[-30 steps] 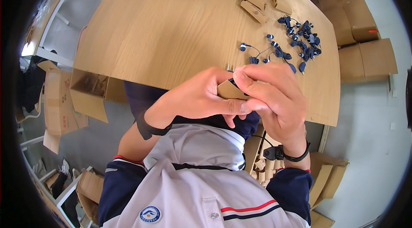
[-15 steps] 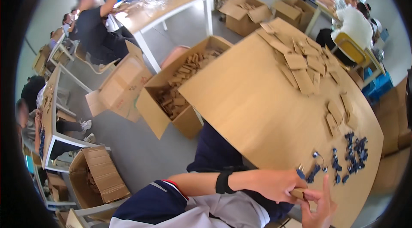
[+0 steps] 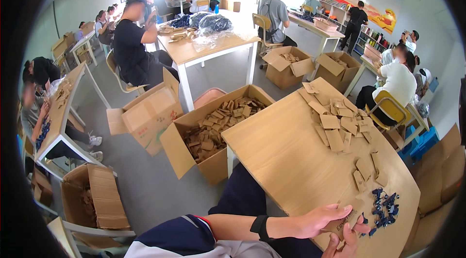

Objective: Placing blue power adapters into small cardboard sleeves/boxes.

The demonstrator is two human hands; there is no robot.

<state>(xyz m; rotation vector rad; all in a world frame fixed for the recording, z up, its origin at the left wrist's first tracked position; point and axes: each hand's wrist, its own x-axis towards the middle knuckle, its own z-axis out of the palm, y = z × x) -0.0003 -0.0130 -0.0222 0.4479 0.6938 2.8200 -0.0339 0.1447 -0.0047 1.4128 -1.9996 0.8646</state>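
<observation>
My left hand [image 3: 310, 223], a black band at its wrist, holds a small flat brown cardboard packet [image 3: 350, 216] over the table's near edge. The thumb lies along the packet's upper side. My right hand [image 3: 343, 244] grips the same packet from its lower right edge, fingers bent around it. Part of the packet is hidden by the fingers, and I cannot tell whether anything is inside. Just beyond it lie several dark blue bundled earphone cables [image 3: 386, 211]. A few flat brown packets [image 3: 363, 169] rest above them, and a larger heap of packets [image 3: 340, 117] covers the table's far end.
The wooden table [image 3: 276, 136] slants away to my right. Left of it stands an open carton full of brown packets [image 3: 213, 132], with another carton [image 3: 148, 117] beyond. A half-open carton [image 3: 109, 199] sits at lower left. People work at other tables [image 3: 218, 47] around the room.
The view has tilted up, showing more of the room. The packet, seen narrow before, now shows its broad printed face. My right index finger, raised earlier, has come down to it.
</observation>
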